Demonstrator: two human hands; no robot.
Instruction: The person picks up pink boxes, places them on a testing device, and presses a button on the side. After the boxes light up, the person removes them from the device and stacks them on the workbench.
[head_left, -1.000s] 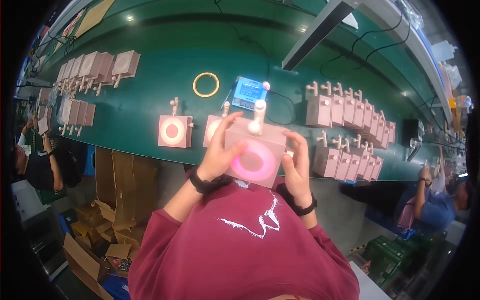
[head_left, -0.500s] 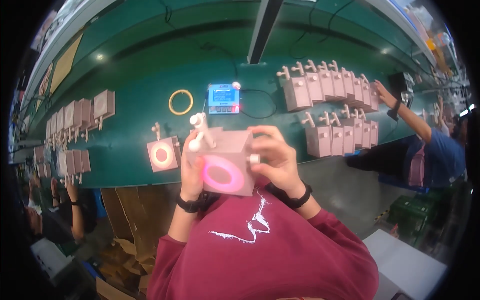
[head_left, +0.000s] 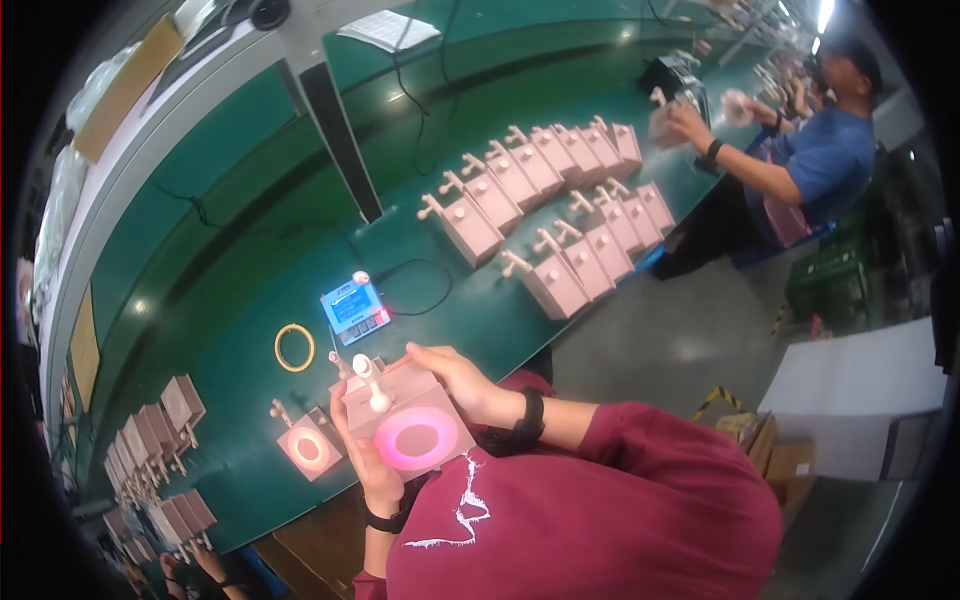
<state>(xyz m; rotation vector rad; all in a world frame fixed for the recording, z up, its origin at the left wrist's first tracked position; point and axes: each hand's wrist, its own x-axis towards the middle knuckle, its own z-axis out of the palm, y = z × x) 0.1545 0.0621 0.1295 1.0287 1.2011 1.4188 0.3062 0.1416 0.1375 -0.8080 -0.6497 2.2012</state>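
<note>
Both my hands hold a pink box (head_left: pixel 418 440) in front of my chest; a pink-lit ring glows on its face and a pale ball-ended crank-like arm (head_left: pixel 370 383) sticks up from it. My left hand (head_left: pixel 378 470) is closed around its left side. At its upper right, my right hand (head_left: pixel 458 385) grips the edge, fingers partly hidden. Left of it on the table stands a similar box (head_left: pixel 303 447) with a warm white ring lit. Just behind the held box, part of another pink box (head_left: pixel 367 366) shows.
Beyond my hands lie a blue tester (head_left: pixel 355 312) with a lit screen and cable, and a yellow ring (head_left: pixel 279 349). Rows of pink boxes (head_left: pixel 473 228) stand at the right, more boxes (head_left: pixel 152 430) at the left. A metal post (head_left: pixel 338 140) rises behind. A co-worker (head_left: pixel 825 150) holds a box.
My view has swung to the right. My right hand has shifted from the small side knob to the box's upper right edge. The co-worker now holds a box off the table.
</note>
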